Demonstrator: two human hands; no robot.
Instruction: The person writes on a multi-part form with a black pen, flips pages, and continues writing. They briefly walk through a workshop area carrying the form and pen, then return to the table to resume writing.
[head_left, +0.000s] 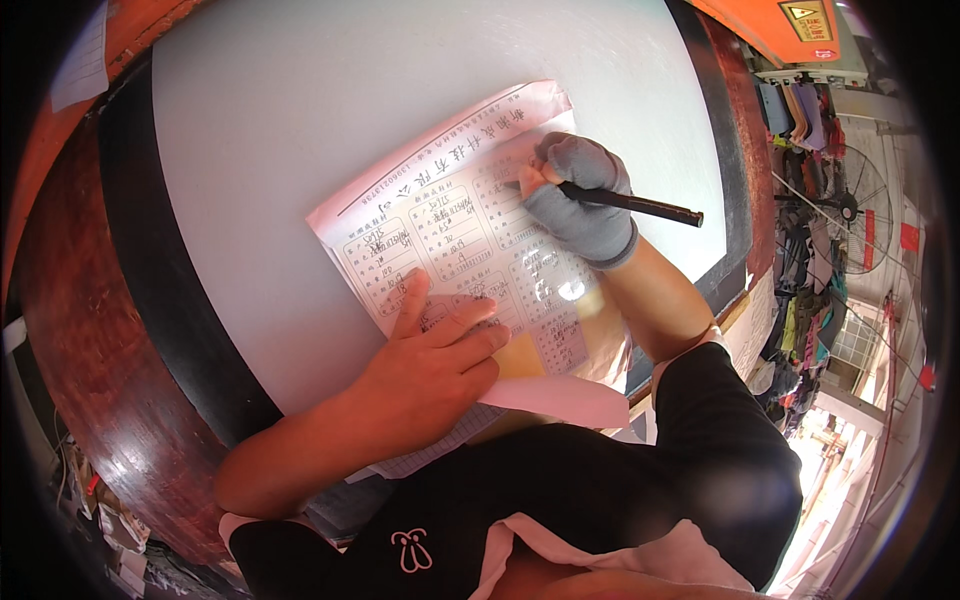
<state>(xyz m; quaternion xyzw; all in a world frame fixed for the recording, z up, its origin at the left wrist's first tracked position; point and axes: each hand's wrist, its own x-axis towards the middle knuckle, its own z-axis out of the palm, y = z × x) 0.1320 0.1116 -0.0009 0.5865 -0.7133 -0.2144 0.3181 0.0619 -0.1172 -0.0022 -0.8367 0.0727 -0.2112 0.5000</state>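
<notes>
A sheet of printed labels (440, 200) with handwriting in several of its boxes lies tilted on a pale work surface (260, 130). My right hand (578, 195), in a grey fingerless glove, grips a black pen (645, 205). The pen's writing end points at a box in the upper right part of the sheet. Bare and spread, my left hand (440, 350) rests on the lower left of the sheet with its fingers apart. Beneath the sheet's lower edge show a folded paper flap (565, 398) and a gridded paper (440, 443).
A black border (170, 270) frames the pale surface, with dark red wood (90, 330) beyond it at the left. Orange machine parts (745, 25) stand at the far corners. To the right are a large fan (850, 210) and hanging cloth pieces (805, 115).
</notes>
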